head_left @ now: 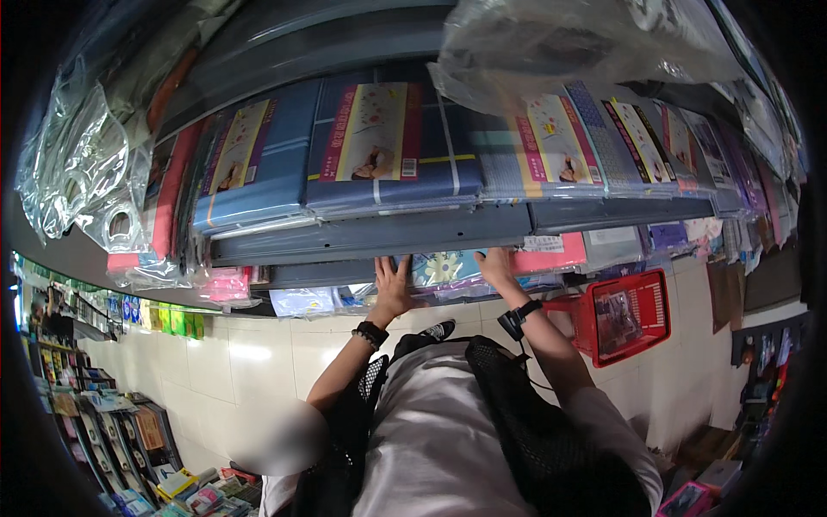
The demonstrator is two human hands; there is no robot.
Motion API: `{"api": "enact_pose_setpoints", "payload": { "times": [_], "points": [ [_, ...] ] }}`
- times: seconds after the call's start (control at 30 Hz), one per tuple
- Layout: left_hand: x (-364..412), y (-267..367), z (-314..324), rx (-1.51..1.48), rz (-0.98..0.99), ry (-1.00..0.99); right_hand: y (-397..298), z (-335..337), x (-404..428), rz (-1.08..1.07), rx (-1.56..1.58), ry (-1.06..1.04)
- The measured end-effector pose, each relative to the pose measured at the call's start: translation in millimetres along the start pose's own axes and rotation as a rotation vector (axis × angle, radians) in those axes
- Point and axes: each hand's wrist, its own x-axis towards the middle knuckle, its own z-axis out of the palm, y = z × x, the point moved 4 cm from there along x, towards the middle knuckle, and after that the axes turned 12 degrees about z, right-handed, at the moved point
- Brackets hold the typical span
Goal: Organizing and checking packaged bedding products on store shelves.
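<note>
My left hand (391, 289) reaches to a lower shelf, its fingers spread at the left side of a flat plastic-wrapped package (446, 268) with a blue floral print. My right hand (496, 268) is at the right side of this package, between it and a pink wrapped package (549, 253). The right fingertips are partly hidden, so whether they grip anything is unclear. Just above both hands runs the grey metal edge of the upper shelf (375, 236). On that shelf lie folded, wrapped textile packs, among them a dark blue plaid one (446, 139) with a printed insert.
A red plastic basket (630, 316) with a clear-wrapped item inside stands on the tiled floor (258, 381) at my right. Clear plastic bags (97, 161) hang at upper left, and plastic sheeting (581, 45) covers the upper right. Merchandise racks (97, 439) stand at lower left.
</note>
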Motion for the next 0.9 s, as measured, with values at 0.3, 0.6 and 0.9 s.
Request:
{"api": "enact_pose_setpoints", "payload": {
  "times": [0.3, 0.6, 0.9],
  "points": [
    [3, 4, -4, 0.136, -0.028, -0.030, -11, -46, -53, -0.167, -0.163, 0.027],
    [-125, 9, 6, 0.165, 0.095, 0.229, 232, -73, -143, -0.227, -0.254, -0.034],
    [-414, -119, 158, -0.050, -0.566, -0.749, 452, -38, -386, 1.030, 0.163, -0.557]
  ]
}}
